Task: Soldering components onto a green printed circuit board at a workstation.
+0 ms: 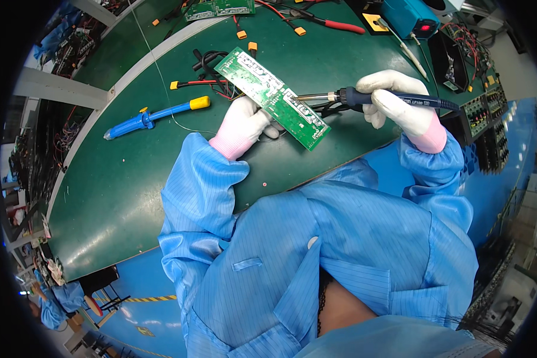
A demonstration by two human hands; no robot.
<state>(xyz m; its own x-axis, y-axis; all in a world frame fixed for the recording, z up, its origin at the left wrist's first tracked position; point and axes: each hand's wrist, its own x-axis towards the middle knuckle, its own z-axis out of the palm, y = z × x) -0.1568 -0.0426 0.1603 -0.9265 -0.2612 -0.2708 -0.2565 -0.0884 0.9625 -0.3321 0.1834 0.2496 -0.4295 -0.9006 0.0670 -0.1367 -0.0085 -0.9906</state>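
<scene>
My left hand (pixel 243 126), in a white glove with a pink cuff, grips a long green circuit board (pixel 272 98) from beneath its near edge. The board is held tilted above the table, its solder side up. In my right hand (pixel 400 104), also gloved, is a soldering iron (pixel 364 98) with a dark blue handle. Its tip points left and meets the board near the middle, touching or just above it. Black and red wires with yellow connectors (pixel 174 85) lie behind the board, partly hidden by it. A thin strand of wire trails by my left fingers.
A blue and yellow desoldering pump (pixel 155 117) lies on the green table (pixel 125 197) to the left. At the back right stand a teal soldering station (pixel 409 21) and a white-handled tool (pixel 407 56). Red-handled pliers (pixel 343 26) and more boards (pixel 221 8) lie at the far side.
</scene>
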